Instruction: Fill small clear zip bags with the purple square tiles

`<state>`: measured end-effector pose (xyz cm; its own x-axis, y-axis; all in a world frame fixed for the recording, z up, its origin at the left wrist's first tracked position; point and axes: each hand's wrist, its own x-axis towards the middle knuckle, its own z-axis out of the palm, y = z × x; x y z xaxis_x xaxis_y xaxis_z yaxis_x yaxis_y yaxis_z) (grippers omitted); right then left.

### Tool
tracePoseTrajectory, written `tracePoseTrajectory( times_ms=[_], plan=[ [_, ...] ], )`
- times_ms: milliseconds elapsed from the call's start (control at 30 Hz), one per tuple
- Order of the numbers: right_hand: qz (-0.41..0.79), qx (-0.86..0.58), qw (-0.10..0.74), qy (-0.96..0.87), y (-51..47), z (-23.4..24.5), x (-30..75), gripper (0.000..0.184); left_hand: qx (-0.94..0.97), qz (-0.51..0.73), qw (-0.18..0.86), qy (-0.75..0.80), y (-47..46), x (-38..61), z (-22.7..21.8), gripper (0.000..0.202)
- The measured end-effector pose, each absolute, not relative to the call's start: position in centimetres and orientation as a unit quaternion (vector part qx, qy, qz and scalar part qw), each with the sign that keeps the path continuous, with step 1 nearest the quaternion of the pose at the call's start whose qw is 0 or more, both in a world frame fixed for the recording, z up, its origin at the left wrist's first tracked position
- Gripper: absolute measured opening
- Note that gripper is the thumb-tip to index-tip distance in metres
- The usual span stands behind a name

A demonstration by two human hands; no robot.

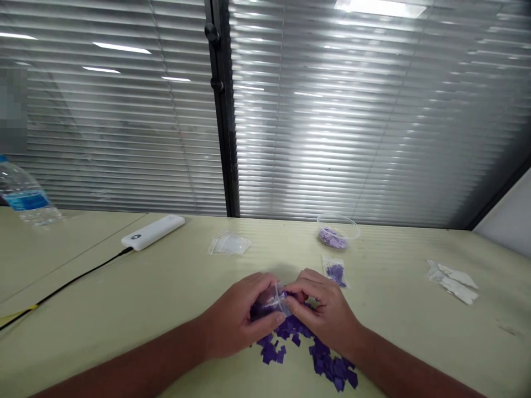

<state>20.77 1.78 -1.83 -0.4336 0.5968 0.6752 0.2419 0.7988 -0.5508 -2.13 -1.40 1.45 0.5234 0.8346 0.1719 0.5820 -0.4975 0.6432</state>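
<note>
**Both hands close around a small clear bag [269, 303]**

The left hand [234, 318] cups the bag from one side, its grip nearly shut, with the fingers curled around the dark purple contents at the lower end. The right hand [326, 312] comes in from the other side, its grip a narrow pinch on the bag's clear upper edge. This hold seems to divide the work: the left steadies the filled end while the right controls the edge. The fingers hide whether the bag's mouth is open or sealed. The bag is held just above a loose spread of purple squares [327, 362] on the tabletop [174, 287], keeping the pile within easy reach of both hands. Farther off lie a flat clear bag [229, 243], a smaller bag of purple bits [336, 272], a clear cup [337, 232] with lilac pieces, white packets [452, 282], a white power bank [152, 232] with a black cable [70, 287], and a water bottle [25, 193].
</note>
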Motion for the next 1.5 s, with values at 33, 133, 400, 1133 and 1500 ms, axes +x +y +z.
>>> tracePoseTrajectory(
  times_ms=[33,133,400,1133,1500],
  plan=[
    [0.190,-0.253,0.464,-0.827,1.8,-1.8,20.8,0.012,0.834,0.243,0.265,0.419,-1.4,-2.2,1.4,0.015],
    [0.196,-0.256,0.454,-0.831,1.7,-1.6,20.7,0.012,0.833,0.260,0.274,0.406,-1.3,-2.3,1.5,0.016],
    [0.215,-0.270,0.444,-0.827,1.5,-1.2,20.8,0.015,0.797,0.296,0.312,0.424,-0.7,-2.3,1.5,0.028],
    [0.242,-0.261,0.447,-0.820,1.0,-0.8,21.0,0.029,0.713,0.367,0.390,0.452,-0.5,-2.2,1.4,0.034],
    [0.333,-0.427,0.421,-0.728,2.3,-1.5,21.3,0.029,0.636,0.403,0.373,0.542,0.2,-2.4,1.2,0.037]
  ],
)
